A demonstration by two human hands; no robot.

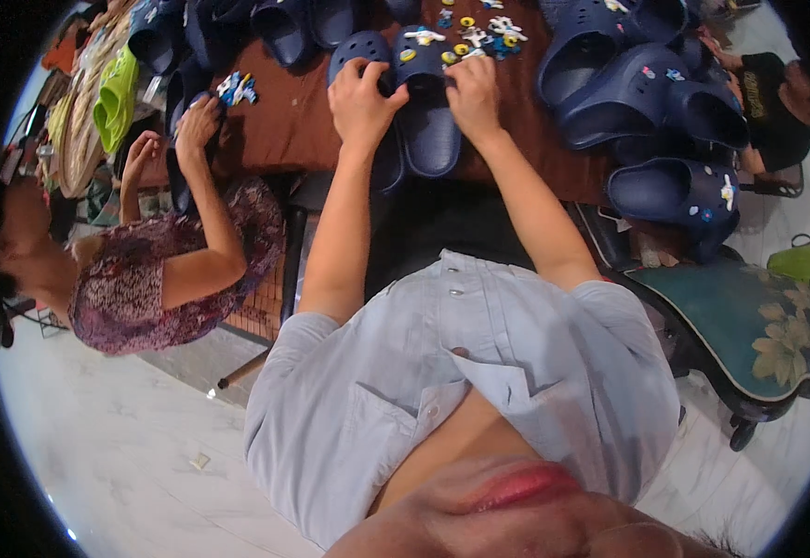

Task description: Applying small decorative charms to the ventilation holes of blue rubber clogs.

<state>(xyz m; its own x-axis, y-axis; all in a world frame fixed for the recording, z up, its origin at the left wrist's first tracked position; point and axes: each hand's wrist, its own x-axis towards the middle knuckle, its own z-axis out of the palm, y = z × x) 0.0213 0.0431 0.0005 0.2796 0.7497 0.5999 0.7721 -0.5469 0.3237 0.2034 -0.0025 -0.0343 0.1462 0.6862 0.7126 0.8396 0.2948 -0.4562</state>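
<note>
Resting on the brown table (293, 130), a navy clog (428, 112) lies directly before the person, a second navy clog (368, 56) just to its left. The left hand (360, 98) curls its fingers over the second clog, and the right hand (473, 93) pinches the first clog's upper. Small colourful shoe charms (470, 33) lie just beyond the clog, and a heap of navy clogs (647, 84) sits to its right.

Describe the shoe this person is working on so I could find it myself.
Start at the brown table crowded with navy clogs. At its near edge, both hands grip one navy clog, left hand and right hand on its holed toe. Unlike its neighbours, it is being held.
</note>
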